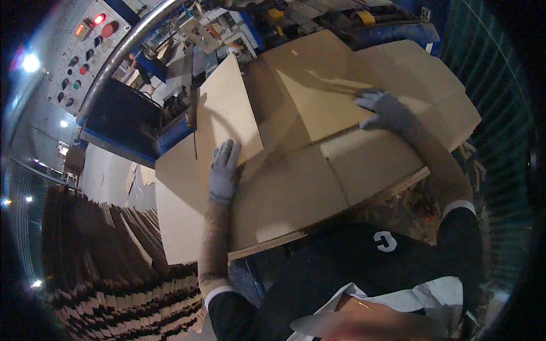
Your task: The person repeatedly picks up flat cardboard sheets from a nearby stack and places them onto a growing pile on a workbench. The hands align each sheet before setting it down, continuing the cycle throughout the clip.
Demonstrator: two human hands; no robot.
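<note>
A large creased cardboard sheet [284, 187] lies in front of me, with raised or overlapping panels. My left hand [223, 173], in a grey-white glove, rests on its left part with fingers stretched out flat. It is beside the lower edge of a pale left panel [227, 108]. Over to the right, my gloved right hand [387, 111] lies on the sheet near the lower edge of a tan middle panel [324, 85]. Its fingers are spread and the thumb stands apart. Neither hand visibly grips anything.
A blue machine [122, 113] with a curved metal bar stands beyond the sheet. Its control panel [85, 57] carries buttons and a lit red lamp. At lower left are tall stacks of cardboard [114, 273]. Green ribbed curtain or netting [495, 113] hangs at the right.
</note>
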